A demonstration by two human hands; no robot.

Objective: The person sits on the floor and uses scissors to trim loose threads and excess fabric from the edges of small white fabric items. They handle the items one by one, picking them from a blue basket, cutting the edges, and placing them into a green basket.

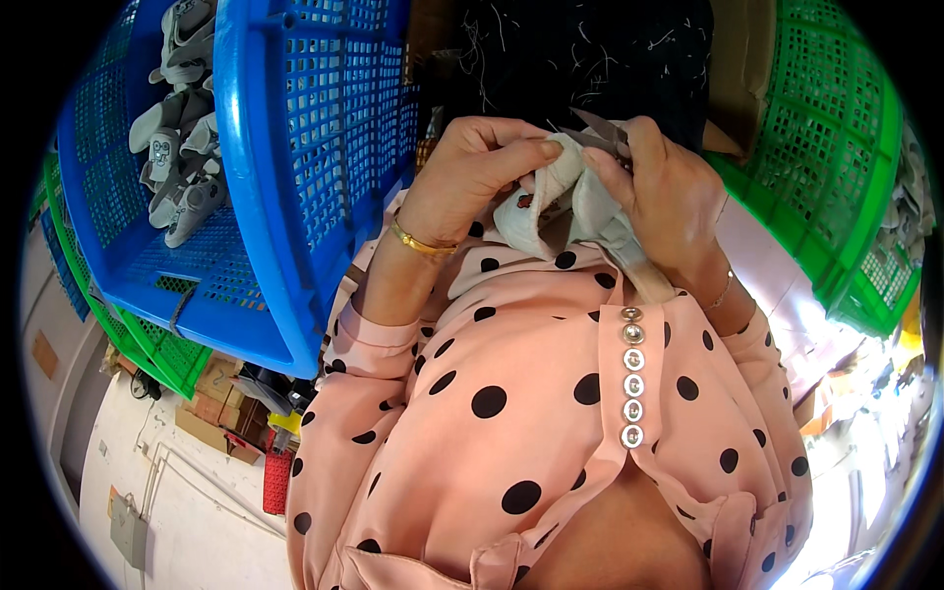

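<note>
My left hand [482,177] pinches the edge of a pale cloth shoe upper [536,211] between thumb and fingers. It is held up in front of my body and has a small dark red and black figure on its side. My right hand [674,192] is closed around a pair of small metal snips [602,130], with the blades pointing up and to the left, just above the upper. The right thumb also presses against the cloth. My right palm and fingers hide the snips' handles.
A blue plastic basket [246,177] at the left holds several grey and white shoe uppers [182,143]. A green basket [831,167] stands at the right, more pale pieces beyond it. Loose thread ends litter a dark cloth [590,49] ahead. Cardboard boxes [211,403] lie lower left.
</note>
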